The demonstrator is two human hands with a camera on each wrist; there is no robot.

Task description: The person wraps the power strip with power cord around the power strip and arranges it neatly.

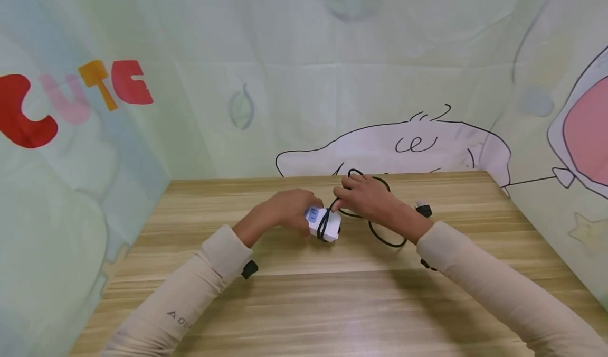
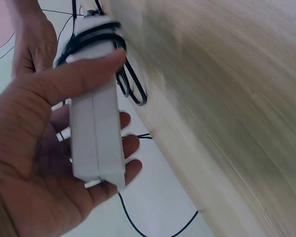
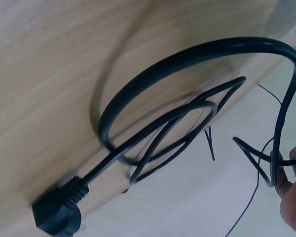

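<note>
My left hand point(image 1: 293, 210) grips a small white power strip point(image 1: 334, 226), its thumb across one side and its fingers behind. A blue-tinted socket face shows near that hand. Black cord point(image 2: 96, 37) is wound round the strip's far end. Close to the strip on the right, my right hand point(image 1: 368, 197) pinches the cord between thumb and fingers. From there the loose cord point(image 3: 187, 55) runs in wide loops over the table to a black plug point(image 3: 59, 207), which lies beyond my right wrist. In the right wrist view only part of the right hand point(image 3: 293, 200) shows.
The wooden table point(image 1: 285, 315) ends at a hanging printed cloth point(image 1: 214, 119) behind, with more cloth at both sides. Small black pieces show at the edges of the left sleeve point(image 1: 223, 256) and the right sleeve point(image 1: 442, 246).
</note>
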